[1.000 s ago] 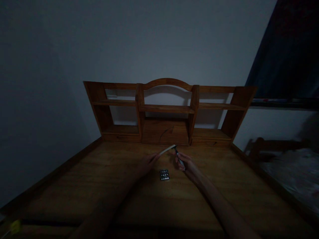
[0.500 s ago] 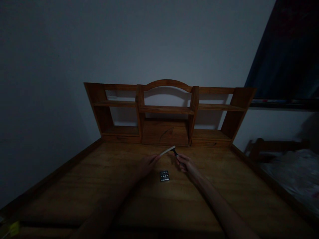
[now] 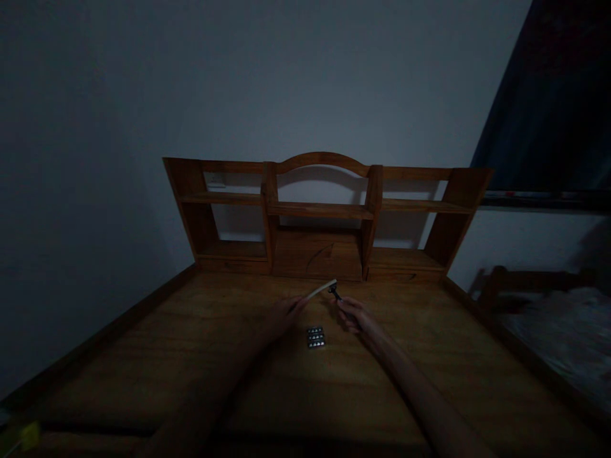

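My left hand (image 3: 286, 312) is closed around one end of a thin, pale, slightly curved stick (image 3: 319, 291), which points up and to the right. In my right hand (image 3: 352, 313) is a black razor (image 3: 335, 293), its fingers wrapped round the handle. The razor's head lies close against the far end of the stick; whether they touch I cannot tell. On the desk between my forearms lies a small dark pack (image 3: 316, 337) with three rows of pale marks. Dim light hides the finer detail.
The wooden desk (image 3: 191, 356) has raised side edges. A wooden shelf unit (image 3: 319, 210) stands along its back, against the wall. Something yellow (image 3: 29, 435) shows at the lower left. Beyond the right edge is a pale, crumpled heap (image 3: 568, 331).
Very little differs. The razor's head has tilted and dropped slightly beside the pale stick's tip. Both hands keep their grips, and the view has shifted a touch.
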Demonstrator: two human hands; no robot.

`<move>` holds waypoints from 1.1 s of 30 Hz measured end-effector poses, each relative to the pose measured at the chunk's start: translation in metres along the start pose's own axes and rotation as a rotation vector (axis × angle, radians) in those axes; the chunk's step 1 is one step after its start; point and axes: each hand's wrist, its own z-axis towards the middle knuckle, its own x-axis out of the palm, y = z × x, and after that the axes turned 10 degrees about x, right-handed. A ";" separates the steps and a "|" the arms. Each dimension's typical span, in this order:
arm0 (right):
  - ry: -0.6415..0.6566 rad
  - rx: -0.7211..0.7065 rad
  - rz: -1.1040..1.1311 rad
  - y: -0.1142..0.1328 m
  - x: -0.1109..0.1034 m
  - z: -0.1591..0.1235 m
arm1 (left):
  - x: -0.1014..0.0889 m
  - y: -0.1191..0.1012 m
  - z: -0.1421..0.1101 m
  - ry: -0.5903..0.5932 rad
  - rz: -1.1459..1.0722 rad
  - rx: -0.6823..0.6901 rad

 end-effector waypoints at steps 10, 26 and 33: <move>-0.062 -0.007 0.034 0.002 -0.004 0.001 | 0.001 -0.003 -0.001 -0.005 0.030 0.012; 0.062 -0.009 0.100 -0.003 -0.013 0.009 | 0.000 -0.003 -0.001 0.002 0.029 0.003; 0.020 -0.010 0.067 -0.001 -0.011 0.004 | 0.000 -0.002 -0.001 0.019 -0.010 0.011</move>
